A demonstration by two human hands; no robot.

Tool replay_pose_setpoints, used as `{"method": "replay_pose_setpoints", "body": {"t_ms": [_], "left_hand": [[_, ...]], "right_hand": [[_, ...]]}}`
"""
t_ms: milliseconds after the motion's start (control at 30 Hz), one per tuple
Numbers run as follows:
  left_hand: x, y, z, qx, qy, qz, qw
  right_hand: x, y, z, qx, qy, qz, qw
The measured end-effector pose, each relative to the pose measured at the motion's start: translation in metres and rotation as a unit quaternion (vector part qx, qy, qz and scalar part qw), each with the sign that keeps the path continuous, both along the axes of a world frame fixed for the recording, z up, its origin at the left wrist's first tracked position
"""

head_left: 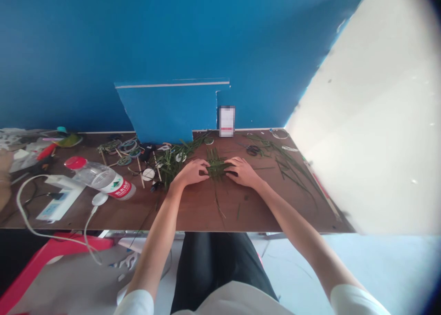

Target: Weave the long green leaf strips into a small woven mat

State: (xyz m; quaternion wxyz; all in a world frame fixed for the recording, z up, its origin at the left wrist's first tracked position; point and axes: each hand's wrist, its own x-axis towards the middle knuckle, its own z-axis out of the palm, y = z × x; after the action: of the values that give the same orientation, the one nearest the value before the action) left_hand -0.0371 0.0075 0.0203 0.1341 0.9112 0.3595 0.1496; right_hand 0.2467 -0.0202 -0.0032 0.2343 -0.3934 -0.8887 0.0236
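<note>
A small woven piece of green leaf strips (216, 164) lies flat on the brown table in front of me, with loose strip ends sticking out on its sides. My left hand (193, 173) grips its left edge with curled fingers. At the opposite edge my right hand (241, 171) holds the strips between thumb and fingers. Fingertips cover parts of both edges. Beside my left hand is a heap of loose green strips (168, 168); more long strips (292, 165) are scattered to the right.
Scissors (253, 150) lie behind my right hand. A phone (227, 121) leans against the blue wall. To the left are a tilted plastic bottle (103, 179), a white power strip (60, 200) with cables, and craft pieces on sticks (128, 146). Another person's hand (5, 177) shows at the far left.
</note>
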Motion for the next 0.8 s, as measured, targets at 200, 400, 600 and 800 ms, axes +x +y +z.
{"method": "replay_pose_setpoints", "body": {"t_ms": [200,400,600,800], "left_hand": [[-0.002,-0.002,0.004,0.002,0.002,0.013,1.0],[-0.002,-0.003,0.006,0.021,-0.008,0.026,0.999],[-0.01,-0.001,0.009,0.04,-0.001,0.068,0.997],[-0.011,-0.002,0.009,0.039,0.011,0.07,0.997]], "right_hand": [[0.0,0.0,0.002,0.002,0.006,0.001,1.0],[0.001,0.0,0.001,-0.001,0.006,-0.001,1.0],[0.001,0.0,0.001,0.001,0.006,-0.013,1.0],[0.0,0.0,0.001,-0.002,0.002,-0.004,1.0]]}}
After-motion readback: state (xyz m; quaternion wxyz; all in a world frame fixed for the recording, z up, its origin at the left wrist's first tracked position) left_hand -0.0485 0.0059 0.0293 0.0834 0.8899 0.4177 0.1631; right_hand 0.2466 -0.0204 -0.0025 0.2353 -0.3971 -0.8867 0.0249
